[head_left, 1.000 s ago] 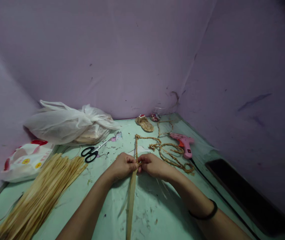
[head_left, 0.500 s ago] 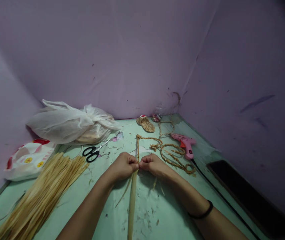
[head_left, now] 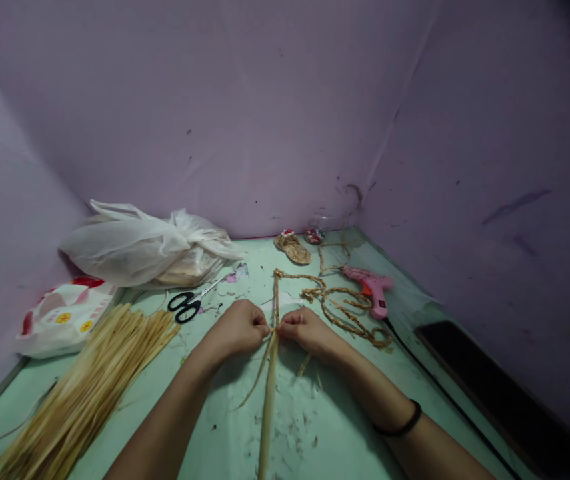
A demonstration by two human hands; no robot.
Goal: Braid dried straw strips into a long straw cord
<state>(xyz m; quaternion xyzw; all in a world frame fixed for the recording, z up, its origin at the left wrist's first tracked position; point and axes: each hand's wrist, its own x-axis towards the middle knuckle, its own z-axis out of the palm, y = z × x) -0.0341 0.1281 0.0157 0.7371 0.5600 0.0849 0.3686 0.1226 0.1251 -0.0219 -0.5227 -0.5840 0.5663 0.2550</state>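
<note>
A braided straw cord point(head_left: 277, 293) runs away from my fingers and bends right into loose coils point(head_left: 347, 313). My left hand point(head_left: 242, 328) is closed, its thumb and forefinger pinching a straw strand at the near end of the braid. Opposite it, my right hand point(head_left: 309, 332) pinches the braid's end, fingertips almost meeting the left ones. One long flat straw strip point(head_left: 269, 407) hangs from the braid toward me. Thinner strand ends point(head_left: 256, 383) stick out below both hands. The exact crossing of strands is hidden by my fingertips.
Left lie a bundle of straw strips point(head_left: 95, 387), black-handled scissors point(head_left: 185, 307), a tied white plastic bag point(head_left: 149, 247) and a printed bag point(head_left: 65, 320). A small woven slipper point(head_left: 293, 248) and beads point(head_left: 313, 235) sit behind. Right are a pink glue gun point(head_left: 373, 290) and a dark phone-like slab point(head_left: 485, 393).
My left hand has shifted slightly left and up, drawing a strand sideways from the braid. My right hand stays almost in place. The view has turned slightly.
</note>
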